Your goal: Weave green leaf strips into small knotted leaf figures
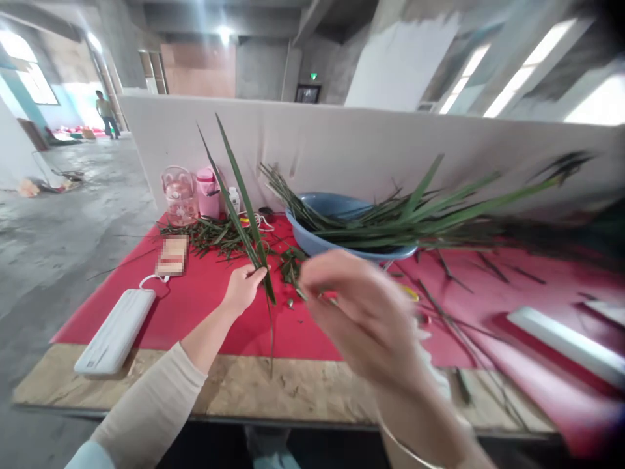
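Left hand (243, 286), in front of the blue basin (342, 225), fingers clamped on long green leaves (244, 208). Right hand (361, 312) blurred nearer the camera; finger state unreadable. Step judged: gathering leaves; next needs the right hand on the stems.

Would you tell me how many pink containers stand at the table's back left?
2: a clear pink jug and an opaque pink bottle right of it; others may hide behind the leaves.
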Demonstrator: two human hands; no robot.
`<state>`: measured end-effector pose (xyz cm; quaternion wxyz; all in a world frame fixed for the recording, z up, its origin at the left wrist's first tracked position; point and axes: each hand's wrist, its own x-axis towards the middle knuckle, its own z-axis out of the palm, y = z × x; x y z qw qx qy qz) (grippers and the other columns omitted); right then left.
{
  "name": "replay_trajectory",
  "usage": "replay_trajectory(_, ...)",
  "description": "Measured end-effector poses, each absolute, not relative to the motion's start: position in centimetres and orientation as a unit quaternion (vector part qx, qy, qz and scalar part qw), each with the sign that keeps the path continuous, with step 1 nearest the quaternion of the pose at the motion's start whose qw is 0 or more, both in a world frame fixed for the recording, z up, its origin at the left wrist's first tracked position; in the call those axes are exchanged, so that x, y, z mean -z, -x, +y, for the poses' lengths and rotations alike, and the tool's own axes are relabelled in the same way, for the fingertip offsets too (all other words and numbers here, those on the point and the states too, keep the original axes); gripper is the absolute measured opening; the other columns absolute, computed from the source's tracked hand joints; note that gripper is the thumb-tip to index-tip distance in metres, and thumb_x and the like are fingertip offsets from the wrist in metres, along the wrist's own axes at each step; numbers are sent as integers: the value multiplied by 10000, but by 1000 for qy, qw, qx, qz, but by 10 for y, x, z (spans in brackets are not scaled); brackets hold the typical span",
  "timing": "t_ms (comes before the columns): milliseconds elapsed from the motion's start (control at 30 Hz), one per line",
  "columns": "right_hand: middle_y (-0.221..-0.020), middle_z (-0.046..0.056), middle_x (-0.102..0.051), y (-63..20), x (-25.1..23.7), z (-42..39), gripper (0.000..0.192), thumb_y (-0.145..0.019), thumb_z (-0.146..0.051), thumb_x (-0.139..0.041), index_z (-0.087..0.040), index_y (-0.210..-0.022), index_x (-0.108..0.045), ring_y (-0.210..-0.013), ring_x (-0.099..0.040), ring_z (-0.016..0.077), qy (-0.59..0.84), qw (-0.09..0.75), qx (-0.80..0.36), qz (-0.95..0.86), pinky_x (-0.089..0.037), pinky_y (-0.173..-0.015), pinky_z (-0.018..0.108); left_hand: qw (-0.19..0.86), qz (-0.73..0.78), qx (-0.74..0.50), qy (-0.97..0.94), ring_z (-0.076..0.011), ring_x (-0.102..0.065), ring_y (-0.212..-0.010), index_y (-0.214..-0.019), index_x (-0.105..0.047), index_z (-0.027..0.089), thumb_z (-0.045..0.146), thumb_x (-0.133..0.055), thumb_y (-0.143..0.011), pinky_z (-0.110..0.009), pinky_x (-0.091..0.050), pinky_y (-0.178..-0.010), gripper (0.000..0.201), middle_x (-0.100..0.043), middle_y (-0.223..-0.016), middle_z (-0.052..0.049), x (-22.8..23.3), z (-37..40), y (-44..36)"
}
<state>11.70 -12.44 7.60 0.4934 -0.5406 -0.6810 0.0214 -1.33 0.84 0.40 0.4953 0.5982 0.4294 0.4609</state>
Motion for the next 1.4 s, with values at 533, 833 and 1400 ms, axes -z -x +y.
replay_trajectory(533,-1008,72,-577,-114,6,-39,387,-684,-107,-484,-191,-1061,-466,-868,-562,175,527,473,-174,-685,-457,-751,292,621,359,-470,-514,-87,-462,-484,-798,-675,136,293,-625,-614,-221,-381,-503,247,-578,-549,10,6,12,4)
replay_trajectory(833,-793,43,-609,-108,-3,-39,107,-779,-216,-489,-184,-814,-585,-744,-569,152,542,566,-121,-609,-447,-708,268,583,341,-465,-572,-70,-374,-452,-779,-681,134,284,-585,-650,-203,-290,-455,219,-520,-495,28,10,8,1)
replay_trajectory(1400,-715,25,-582,-112,14,-33,82,-726,-193,-470,-170,-754,-543,-652,-529,142,550,526,-222,-609,-419,-615,246,703,339,-487,-391,-93,-538,-566,-625,-610,143,158,-563,-553,-192,-404,-539,87,-623,-614,0,6,10,1)
